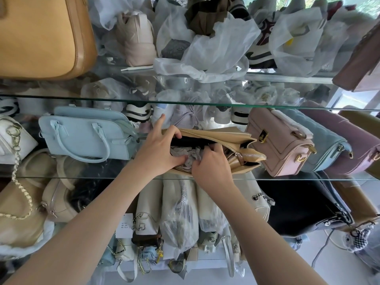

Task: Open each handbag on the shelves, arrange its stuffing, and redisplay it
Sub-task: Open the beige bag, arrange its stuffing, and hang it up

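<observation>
The left forearm (92,212) and right forearm (257,223) are bare, slender and smooth, tapering to narrow wrists. The left hand (158,150) and right hand (211,167) are bare as well, with long, thin fingers (159,124).

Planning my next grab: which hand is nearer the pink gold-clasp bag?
Right. The right hand is in the tan bag's stuffing, just left of the pink bag; the left hand is farther left.

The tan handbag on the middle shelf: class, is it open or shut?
Open. The tan handbag has its zip edges spread apart, and grey stuffing paper shows inside the gap.
</observation>
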